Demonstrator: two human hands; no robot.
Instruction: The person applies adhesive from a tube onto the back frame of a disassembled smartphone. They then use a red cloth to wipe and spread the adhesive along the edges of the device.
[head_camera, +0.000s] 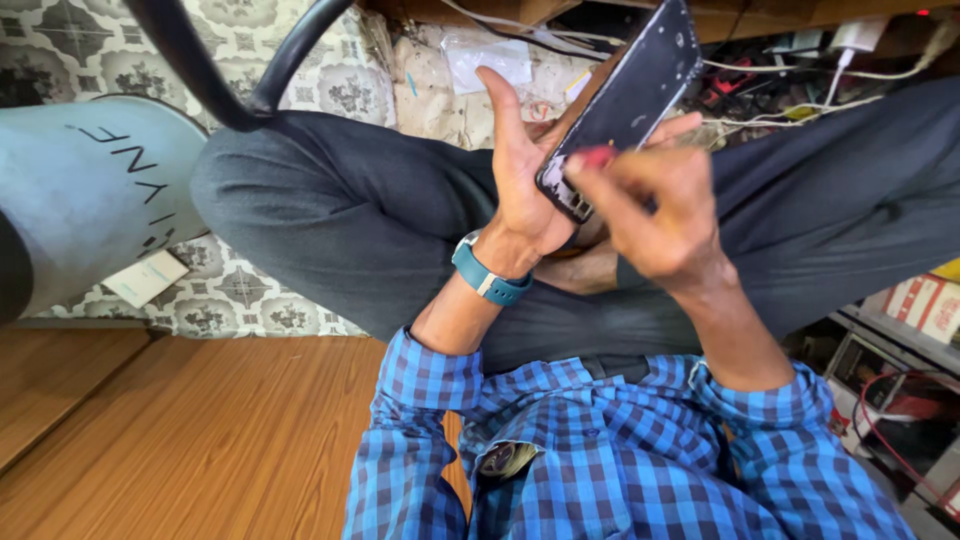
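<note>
My left hand holds a dark phone body with its back cover off, tilted up over my lap. A teal watch band is on that wrist. My right hand pinches a small red-tipped tool against the phone's lower end, where the inner parts show. Both hands are above my grey trousers. Rolled blue checked sleeves cover my forearms.
A light blue cylinder stands at the left on a patterned tiled floor. A black curved chair bar crosses the top left. Wooden surface lies below. Cables and a charger clutter the top right; boxes sit right.
</note>
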